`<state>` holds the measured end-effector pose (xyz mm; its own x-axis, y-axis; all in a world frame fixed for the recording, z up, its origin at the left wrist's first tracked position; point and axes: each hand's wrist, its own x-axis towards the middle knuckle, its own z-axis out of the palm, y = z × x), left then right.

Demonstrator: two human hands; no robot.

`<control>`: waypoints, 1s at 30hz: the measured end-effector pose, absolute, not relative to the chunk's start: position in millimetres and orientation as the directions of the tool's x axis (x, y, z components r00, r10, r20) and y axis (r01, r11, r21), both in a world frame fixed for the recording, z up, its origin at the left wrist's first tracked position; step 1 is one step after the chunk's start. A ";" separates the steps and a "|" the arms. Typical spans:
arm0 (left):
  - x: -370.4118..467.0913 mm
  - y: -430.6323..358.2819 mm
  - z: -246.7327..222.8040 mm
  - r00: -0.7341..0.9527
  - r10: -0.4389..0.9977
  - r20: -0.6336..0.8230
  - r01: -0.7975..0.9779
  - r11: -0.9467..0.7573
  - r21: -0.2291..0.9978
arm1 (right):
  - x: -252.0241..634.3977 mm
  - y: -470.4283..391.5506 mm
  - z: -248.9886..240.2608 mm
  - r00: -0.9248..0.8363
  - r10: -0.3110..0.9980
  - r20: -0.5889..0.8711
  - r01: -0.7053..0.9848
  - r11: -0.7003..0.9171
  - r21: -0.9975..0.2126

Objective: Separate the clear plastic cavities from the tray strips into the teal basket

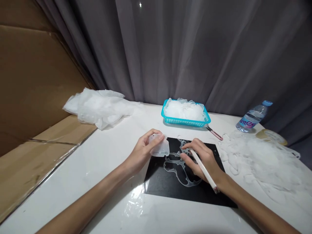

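Pinching a translucent piece (159,149) at the mat's (168,188) edge, the left hand (143,148) faces the right hand (207,158), which grips a tool (204,171) over a frame (188,185), while a heaped basket (185,122) and scraps (270,161) suggest much done, the remainder unclear

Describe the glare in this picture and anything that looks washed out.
Head view: bright glare on the white tabletop beside the black mat; head view: translucent scraps at right blend hazily together; head view: a small starlike glint high on the grey curtain.
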<state>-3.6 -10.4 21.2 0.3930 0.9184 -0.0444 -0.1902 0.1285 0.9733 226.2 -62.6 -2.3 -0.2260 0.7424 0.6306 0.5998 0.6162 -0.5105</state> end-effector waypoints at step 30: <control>-3.1 -11.9 9.5 0.612 0.778 0.141 -0.186 -0.031 0.982 | 233.8 -64.1 -4.6 -0.475 0.454 0.754 0.600 0.794 -0.099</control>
